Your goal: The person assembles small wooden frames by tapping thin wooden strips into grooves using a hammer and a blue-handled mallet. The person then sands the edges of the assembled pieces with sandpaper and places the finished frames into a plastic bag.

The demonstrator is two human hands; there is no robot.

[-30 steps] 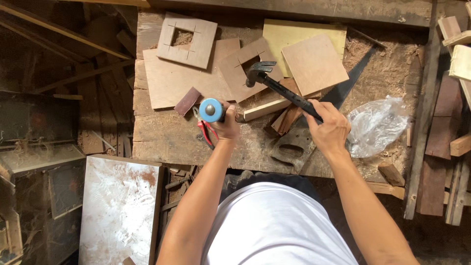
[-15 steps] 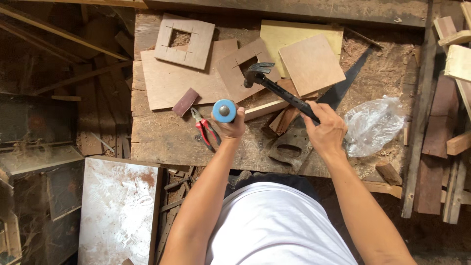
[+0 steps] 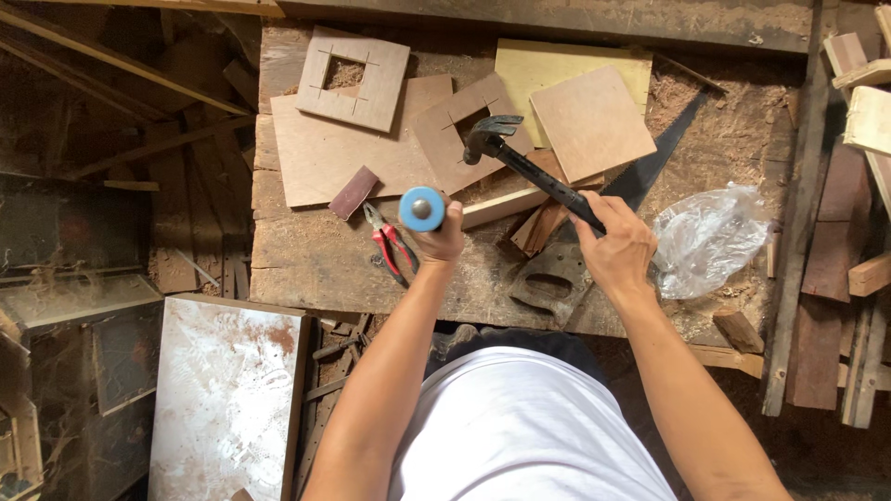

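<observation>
While I looked down from the head camera, my left hand (image 3: 444,234) was wrapped in a fist around a tool with a round blue end (image 3: 422,208). The fingers were pressed tight together so it stood straight up over the workbench (image 3: 306,264). I could not see its tip. My right hand (image 3: 617,250) was closed around the handle of the black hammer (image 3: 534,172), far from the head, so it could swing hard. The hammer head hung above a square board with a hole (image 3: 469,130). Red pliers (image 3: 390,243) lay just beside my left hand. A clear plastic bag (image 3: 710,237) sat near my right hand.
</observation>
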